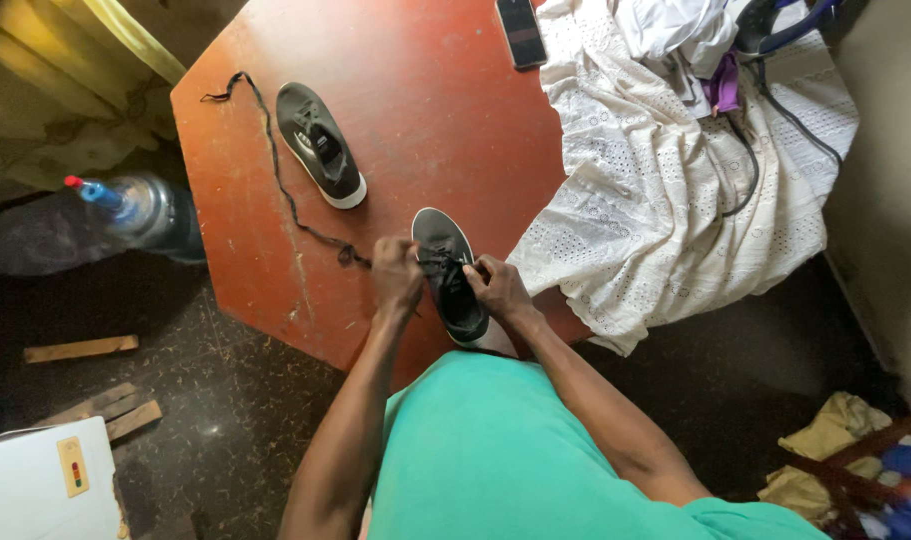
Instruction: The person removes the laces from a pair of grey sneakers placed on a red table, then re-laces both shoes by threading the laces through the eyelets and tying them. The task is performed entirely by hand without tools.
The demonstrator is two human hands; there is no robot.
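Note:
A dark grey sneaker [447,262] with a white sole lies at the near edge of the reddish-brown table [405,110], toe pointing away from me. My left hand [396,275] pinches its black lace on the shoe's left side. My right hand [497,287] grips the lace on the right side, over the tongue. A second matching sneaker [320,145] lies farther back on the left, without hands on it. A loose black shoelace [275,170] trails from the table's far left corner down to my left hand.
A white eyelet cloth [665,180] with cables and clothes covers the table's right side. A dark phone [521,32] lies at the far edge. A plastic water bottle [135,205] rests on the floor at left, near wood scraps [80,348] and a white box [40,490].

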